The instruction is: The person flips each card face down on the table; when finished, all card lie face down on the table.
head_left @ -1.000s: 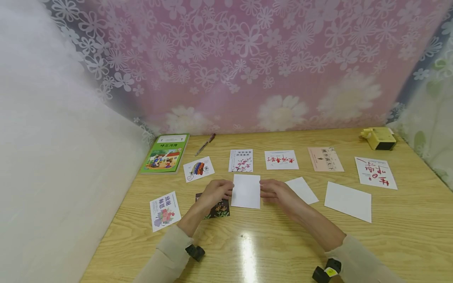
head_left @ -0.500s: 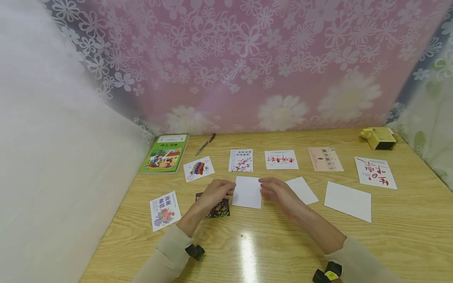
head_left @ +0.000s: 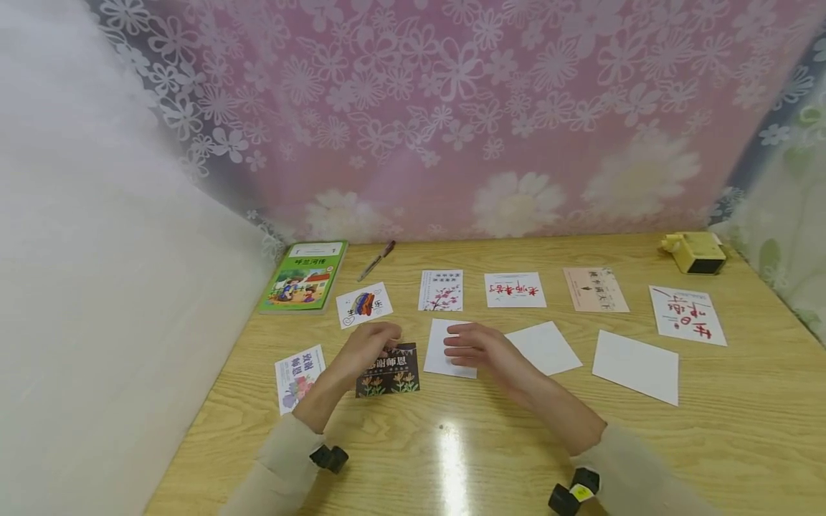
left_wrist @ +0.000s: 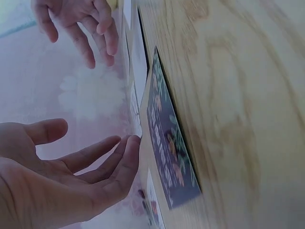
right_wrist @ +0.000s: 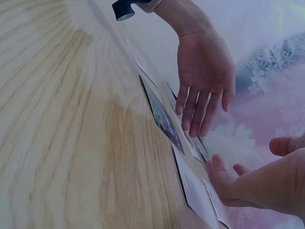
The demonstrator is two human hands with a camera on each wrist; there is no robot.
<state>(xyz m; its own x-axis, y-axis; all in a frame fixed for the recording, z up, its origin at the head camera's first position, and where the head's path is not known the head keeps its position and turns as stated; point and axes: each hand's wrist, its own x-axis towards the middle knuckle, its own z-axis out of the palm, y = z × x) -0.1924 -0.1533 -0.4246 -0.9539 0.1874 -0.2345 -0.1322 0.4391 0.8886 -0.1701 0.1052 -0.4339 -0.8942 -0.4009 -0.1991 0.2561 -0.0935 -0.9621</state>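
Note:
My left hand (head_left: 360, 352) hovers over the black card with orange flowers (head_left: 395, 376), hiding its left part. In the left wrist view its fingers are relaxed and hold nothing. A blank white card (head_left: 436, 358) lies flat to the right of the black one. Above that card's right side is my right hand (head_left: 485, 350), with its fingers loosely bent and nothing held. The right wrist view shows a gap between the right hand and the cards below. Another blank card (head_left: 550, 349) lies partly behind the right hand, and a larger blank card (head_left: 635, 367) lies farther right.
Several printed cards form a back row, among them a plum-blossom card (head_left: 441, 290) and a pink card (head_left: 595, 289). A flower card (head_left: 300, 373) lies at left. Behind are a green book (head_left: 303, 278), a pen (head_left: 376, 261) and a yellow box-shaped object (head_left: 695, 252).
The left hand has moved left, away from the blank card, uncovering more of the black card. My right hand has shifted left over the blank card, which now lies with both hands off it.

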